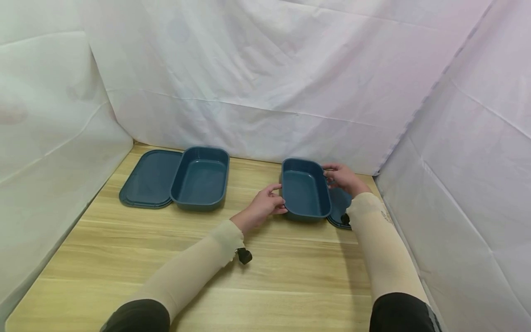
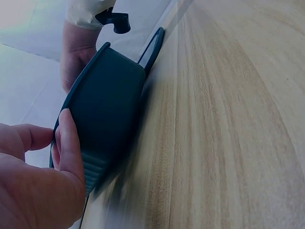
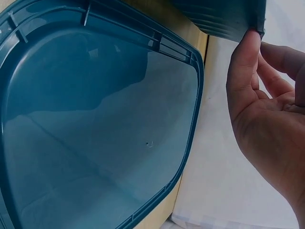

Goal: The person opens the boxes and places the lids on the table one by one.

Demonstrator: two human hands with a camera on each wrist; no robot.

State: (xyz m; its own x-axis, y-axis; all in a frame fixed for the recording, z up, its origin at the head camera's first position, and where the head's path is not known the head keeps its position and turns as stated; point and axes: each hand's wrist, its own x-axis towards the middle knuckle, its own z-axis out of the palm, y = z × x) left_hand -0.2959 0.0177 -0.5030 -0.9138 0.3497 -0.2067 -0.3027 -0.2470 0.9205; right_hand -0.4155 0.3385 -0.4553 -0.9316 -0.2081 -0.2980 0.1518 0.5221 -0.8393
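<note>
A dark teal rectangular food container (image 1: pixel 304 192), open at the top, is held between both hands toward the back right of the table. My left hand (image 1: pixel 262 206) pinches its left rim; in the left wrist view the thumb and fingers of that hand (image 2: pixel 45 186) meet at the rim. On the far right side, my right hand (image 1: pixel 345 179) grips the opposite rim, and the right wrist view shows its fingertips on the container's edge (image 3: pixel 228 19). A matching lid (image 3: pixel 95 138) lies beside the container, partly hidden under the right forearm in the head view.
To the left stands a second teal container (image 1: pixel 203 180), with another teal lid (image 1: pixel 151 180) beside it at its left. The wooden table (image 1: pixel 249 286) is bounded by white cloth (image 1: pixel 232 69) at the back and both sides.
</note>
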